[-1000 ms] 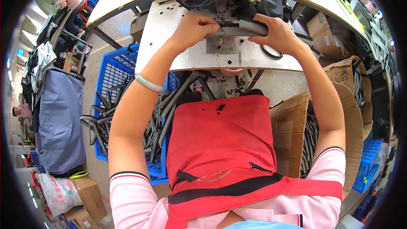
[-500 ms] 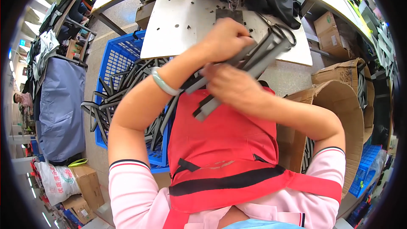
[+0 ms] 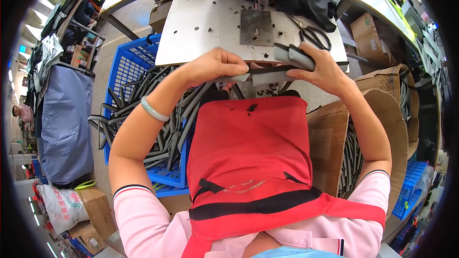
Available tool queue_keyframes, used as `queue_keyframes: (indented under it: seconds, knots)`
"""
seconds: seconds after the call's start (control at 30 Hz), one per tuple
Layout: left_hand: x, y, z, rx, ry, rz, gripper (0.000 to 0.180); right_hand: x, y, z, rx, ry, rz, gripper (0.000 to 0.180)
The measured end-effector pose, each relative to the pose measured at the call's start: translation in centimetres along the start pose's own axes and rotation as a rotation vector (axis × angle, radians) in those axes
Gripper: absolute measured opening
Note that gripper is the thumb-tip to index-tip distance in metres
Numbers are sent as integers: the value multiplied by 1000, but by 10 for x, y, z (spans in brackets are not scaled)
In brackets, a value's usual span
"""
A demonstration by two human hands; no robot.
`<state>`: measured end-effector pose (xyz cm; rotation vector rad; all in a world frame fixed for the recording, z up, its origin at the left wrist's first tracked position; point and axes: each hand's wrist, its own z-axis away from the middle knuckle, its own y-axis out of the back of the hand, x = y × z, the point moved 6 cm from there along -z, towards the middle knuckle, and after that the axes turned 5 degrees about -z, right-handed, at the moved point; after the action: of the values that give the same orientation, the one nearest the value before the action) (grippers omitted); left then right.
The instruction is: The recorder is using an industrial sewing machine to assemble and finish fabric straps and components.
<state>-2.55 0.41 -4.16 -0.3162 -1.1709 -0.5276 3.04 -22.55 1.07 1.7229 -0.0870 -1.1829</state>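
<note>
head | grey-and-black strips [image 3: 301, 59]: by table's [image 3: 186, 43] near edge, between hands | left hand [image 3: 215, 68]: fingers pinched on strip | right hand [image 3: 325, 68]: fingers curled round several | likely light, soft, bendable; best gripped near ends

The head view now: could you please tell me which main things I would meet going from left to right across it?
Blue-grey cloth, large blue basket, left hand, grey strips between the hands, right hand, small blue crate.
</note>
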Motion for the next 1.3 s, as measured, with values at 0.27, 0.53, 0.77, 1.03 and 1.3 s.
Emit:
queue_keyframes:
  seconds: [0.27, 0.53, 0.77, 1.03, 1.3]
  knots:
    - [72, 22, -9, 498, -326, -628, 28, 3, 27, -15, 91, 78, 267, 53]
    - [72, 49, -45, 587, -212, -469, 28, 20, 48, -46, 110, 11, 234, 73]
    - [70, 57, -60, 567, -223, -424, 27, 29, 54, -54, 107, -4, 206, 76]
    - [61, 71, -74, 594, -265, -236, 24, 50, 59, -63, 217, -35, 268, 75]
    - [71, 22, -26, 547, -467, -908, 28, -54, -52, 2, -3, 375, 481, 31]
